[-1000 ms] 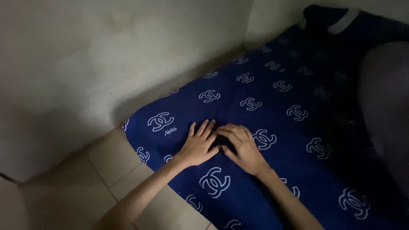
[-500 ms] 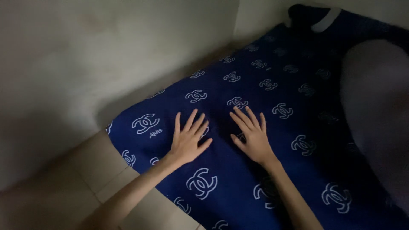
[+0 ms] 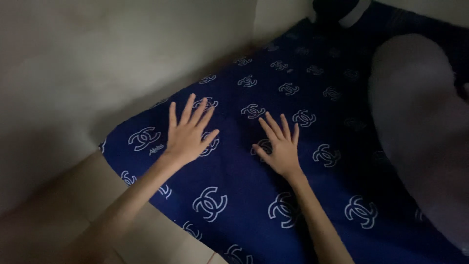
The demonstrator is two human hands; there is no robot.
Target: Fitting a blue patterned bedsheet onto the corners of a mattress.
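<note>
A mattress lies on the floor under a dark blue sheet [image 3: 244, 166] printed with white interlocking-ring motifs. My left hand [image 3: 188, 133] lies flat on the sheet near its left edge, palm down, fingers spread, holding nothing. My right hand [image 3: 279, 146] rests flat on the sheet a hand's width to the right, fingers spread as well. Both forearms reach in from the bottom of the view.
A pale wall [image 3: 97, 63] runs along the mattress's left side to a corner at the top. Beige floor tiles [image 3: 58, 215] show at the lower left. A large grey pillow or bolster [image 3: 420, 127] lies on the right. A dark bundle with a white band [image 3: 342, 12] sits at the far end.
My hands were together at the middle of the sheet; they have slid apart and forward, the left toward the wall side. The view has shifted right and forward.
</note>
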